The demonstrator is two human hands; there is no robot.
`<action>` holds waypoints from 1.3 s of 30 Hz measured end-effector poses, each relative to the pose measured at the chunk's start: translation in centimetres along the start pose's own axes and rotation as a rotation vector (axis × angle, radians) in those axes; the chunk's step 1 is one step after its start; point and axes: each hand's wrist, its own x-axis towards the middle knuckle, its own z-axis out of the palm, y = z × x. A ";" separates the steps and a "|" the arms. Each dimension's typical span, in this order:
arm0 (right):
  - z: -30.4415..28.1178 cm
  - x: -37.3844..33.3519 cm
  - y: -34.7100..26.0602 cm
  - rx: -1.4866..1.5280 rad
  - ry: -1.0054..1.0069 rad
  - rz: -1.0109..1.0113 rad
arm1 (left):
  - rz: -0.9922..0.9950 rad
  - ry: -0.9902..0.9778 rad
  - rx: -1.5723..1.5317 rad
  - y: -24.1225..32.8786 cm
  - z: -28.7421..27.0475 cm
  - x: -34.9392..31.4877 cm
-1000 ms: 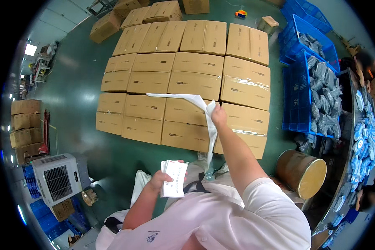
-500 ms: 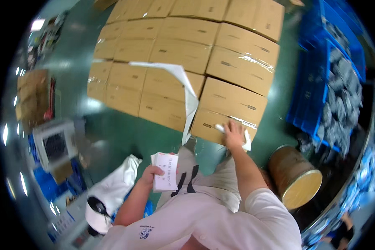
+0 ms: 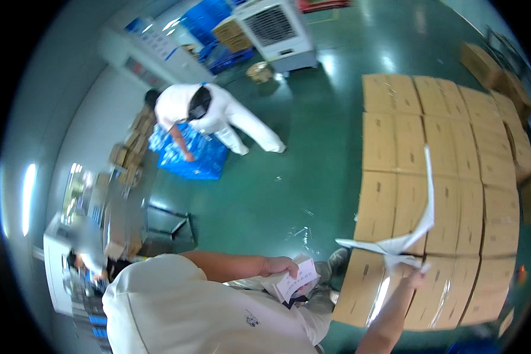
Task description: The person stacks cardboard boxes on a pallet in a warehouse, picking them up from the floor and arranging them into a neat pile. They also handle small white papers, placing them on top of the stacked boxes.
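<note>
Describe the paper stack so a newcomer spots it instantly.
Find the big block of brown cartons on the right. Left of its lower part, the left hand holds the stack of white paper slips. Unlike the long, bent white strip over the cartons, this stack is compact and printed.

Shirt (image 3: 189,312): white, plain cloth, seam line near the shoulder. Left sleeve (image 3: 165,271): white, short, loose. Emblem (image 3: 252,319): small, dark blue, on the chest; detail too fine to read. Trousers (image 3: 317,321): pale, greyish. Strip (image 3: 295,300): black, at trouser front, partly hidden. Shoe (image 3: 338,259): grey, blurred. Left hand (image 3: 281,266), right hand (image 3: 415,277), forearms (image 3: 230,266): bare.
</note>
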 end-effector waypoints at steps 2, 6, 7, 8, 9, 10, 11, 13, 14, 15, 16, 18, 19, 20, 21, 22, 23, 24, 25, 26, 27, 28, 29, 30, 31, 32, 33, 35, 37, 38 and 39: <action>4.0 -1.3 -5.1 -0.364 0.066 -0.175 | -0.034 0.081 -0.075 -2.5 -0.9 -0.5; 5.5 7.4 -0.6 -0.544 0.010 -0.836 | 0.001 -0.008 -0.058 3.4 -2.4 -0.1; 5.1 3.7 -0.1 -1.205 -0.347 -0.453 | 0.011 -0.040 -0.121 3.1 -2.7 -1.0; 5.7 -1.1 2.4 -1.205 -0.094 -0.776 | 0.035 -0.060 -0.199 2.1 -2.3 -2.7; 5.6 -0.7 4.2 -1.265 -0.061 -0.835 | 0.055 -0.063 -0.163 3.7 -2.8 -2.7; 5.5 -2.6 3.2 -1.342 -0.203 -0.738 | 0.072 -0.040 -0.182 3.6 -3.3 -2.9; 6.3 -5.0 0.3 -1.417 -0.337 -0.628 | 0.081 -0.022 -0.195 3.8 -3.8 -2.8; 6.0 -3.1 -2.5 -1.445 -0.482 -0.604 | 0.047 -0.054 -0.141 5.9 -4.0 -1.5; 7.5 -5.1 -7.6 -1.686 -0.640 -0.487 | -0.005 -0.088 -0.145 5.4 -4.8 -0.8; 7.5 -3.0 -7.2 -1.616 -0.592 -0.445 | -0.036 -0.092 -0.145 6.4 -5.4 -0.2; 8.0 -4.2 -9.6 -1.743 -0.534 -0.480 | -0.063 -0.078 -0.184 6.5 -5.9 0.5; 8.2 -0.5 -8.1 -1.764 -0.429 -0.257 | 0.010 -0.047 -0.177 9.4 -4.0 -0.1; 8.4 0.7 -7.2 -1.681 -0.269 -0.165 | 0.003 -0.065 -0.148 10.8 -3.5 -0.1; 10.0 0.9 -6.1 -1.613 -0.172 -0.184 | 0.048 -0.039 -0.146 11.2 -3.8 -1.3; 9.6 1.5 -5.5 -1.599 -0.144 -0.143 | 0.095 -0.016 -0.148 11.4 -4.0 -1.4; 8.0 2.2 -5.3 -1.588 -0.114 -0.108 | 0.053 -0.040 -0.131 11.7 -4.2 -0.6; 8.4 1.7 -5.3 -1.571 -0.128 -0.098 | 0.033 -0.030 -0.137 11.7 -4.7 -0.9; 8.3 1.3 -5.9 -1.487 -0.261 -0.072 | 0.022 -0.012 -0.152 11.4 -5.4 -1.7; 8.5 0.6 -6.8 -1.398 -0.409 -0.057 | 0.012 0.016 -0.169 10.9 -6.0 -2.6; 8.7 -1.0 -6.7 -1.330 -0.245 -0.159 | 0.009 0.033 -0.189 10.0 -6.5 -2.6; 7.7 -0.3 -4.3 -1.101 -0.051 -0.292 | 0.010 0.025 -0.168 10.6 -6.6 -2.2; 6.7 0.7 -1.8 -0.980 0.046 -0.248 | 0.027 0.010 -0.118 11.3 -6.8 -1.9; 5.6 1.3 -0.3 -0.726 0.002 -0.403 | 0.034 -0.006 -0.084 11.4 -7.0 -1.4; 6.7 -1.1 -1.8 -0.806 -0.169 -0.323 | 0.032 -0.002 -0.096 9.8 -7.4 -1.7; 6.8 -3.3 -3.8 -0.894 -0.319 -0.243 | 0.039 -0.008 -0.151 8.4 -7.6 -2.0; 5.9 -3.5 -2.7 -1.164 -0.246 -0.437 | 0.048 -0.038 -0.158 8.4 -7.6 -1.9; 5.4 -2.9 -1.3 -1.425 -0.150 -0.631 | 0.059 -0.066 -0.162 8.6 -7.5 -1.6; 6.4 -4.8 -3.1 -1.409 -0.250 -0.443 | 0.114 -0.014 -0.183 6.5 -7.7 -1.9; 8.0 -2.7 -3.4 -1.031 -0.176 -0.155 | 0.182 0.008 -0.200 5.6 -8.0 -2.8; 8.0 -1.3 -3.3 -0.839 -0.131 -0.009 | 0.218 -0.001 -0.219 5.2 -8.5 -3.0; 7.7 0.1 -2.5 -0.775 -0.062 -0.049 | 0.246 -0.011 -0.232 4.8 -8.9 -3.5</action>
